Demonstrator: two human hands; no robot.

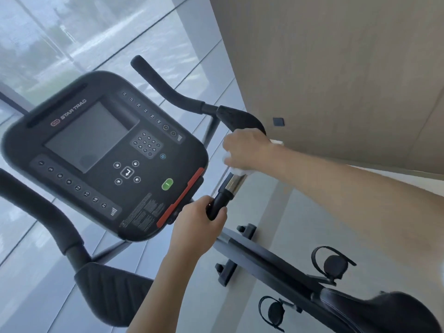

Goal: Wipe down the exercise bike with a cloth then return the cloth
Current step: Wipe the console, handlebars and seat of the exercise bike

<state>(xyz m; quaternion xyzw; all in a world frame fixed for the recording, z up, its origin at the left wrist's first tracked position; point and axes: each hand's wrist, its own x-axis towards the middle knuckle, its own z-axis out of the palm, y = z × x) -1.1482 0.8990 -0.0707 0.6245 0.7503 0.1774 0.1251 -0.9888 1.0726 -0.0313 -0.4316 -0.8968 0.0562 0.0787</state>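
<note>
While the left hand (200, 223) clasps the black grip end (217, 205) to steady it, the right hand (247, 149) wraps a white cloth (240, 170) around the same handlebar (235, 182), beside the console (103, 152), wiping its chrome section.

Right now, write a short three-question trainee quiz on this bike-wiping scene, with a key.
1. True or false: the right hand presses a white cloth around the bike's handlebar.
2. Which does the left hand grip? A: the green oval button on the console; B: the black end grip of the handlebar; C: a pedal strap.
3. Fill in: the shiny metal sensor section of the handlebar lies between the two ____.

Key: 1 true; 2 B; 3 hands.
</note>
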